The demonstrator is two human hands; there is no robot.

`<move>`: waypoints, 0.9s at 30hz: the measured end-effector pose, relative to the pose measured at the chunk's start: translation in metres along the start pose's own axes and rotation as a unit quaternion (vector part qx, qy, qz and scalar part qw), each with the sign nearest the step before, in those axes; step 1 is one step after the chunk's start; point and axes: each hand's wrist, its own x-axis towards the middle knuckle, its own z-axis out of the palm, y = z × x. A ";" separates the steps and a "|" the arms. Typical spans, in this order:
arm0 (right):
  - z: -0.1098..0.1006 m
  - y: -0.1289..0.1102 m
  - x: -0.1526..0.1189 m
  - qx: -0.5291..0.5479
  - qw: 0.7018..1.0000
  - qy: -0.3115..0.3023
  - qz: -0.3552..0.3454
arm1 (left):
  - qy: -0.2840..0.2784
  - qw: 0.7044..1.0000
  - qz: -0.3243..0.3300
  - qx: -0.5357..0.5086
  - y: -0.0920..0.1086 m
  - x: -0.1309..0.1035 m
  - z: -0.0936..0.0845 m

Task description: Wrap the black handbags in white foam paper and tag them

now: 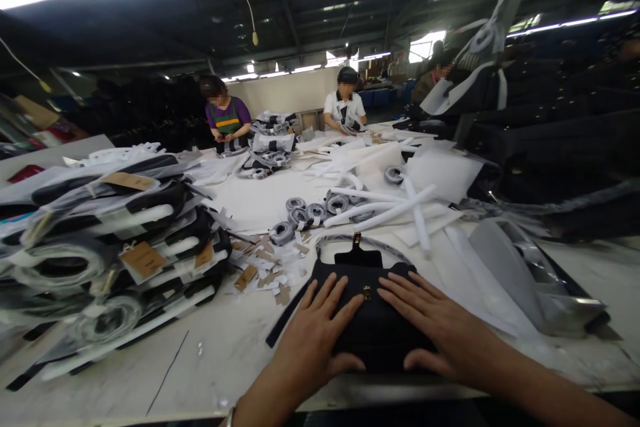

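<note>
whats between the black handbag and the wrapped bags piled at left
Brown and white scraps and, closer in, a thin dark line; the head view shows both.

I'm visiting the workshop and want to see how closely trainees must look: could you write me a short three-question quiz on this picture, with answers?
1. True or false: the left hand and the right hand both rest on the black bag.
2. What colour is the metal clasp between the hands?
A) red
B) gold
C) blue
3. Fill in: the big pile of wrapped goods is on the person's ____ side.

Key: 1 true; 2 B; 3 left.
</note>
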 end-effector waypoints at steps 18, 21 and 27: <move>0.070 0.007 -0.032 0.072 0.997 -0.022 0.014 | -0.053 0.997 0.063 0.003 -0.003 -0.040 0.063; 0.058 0.003 -0.030 0.105 0.993 -0.032 0.045 | -0.045 0.998 0.048 -0.004 0.006 -0.036 0.065; 0.040 -0.011 0.011 0.067 0.992 -0.005 0.106 | 0.011 0.999 0.047 0.016 0.010 -0.036 0.083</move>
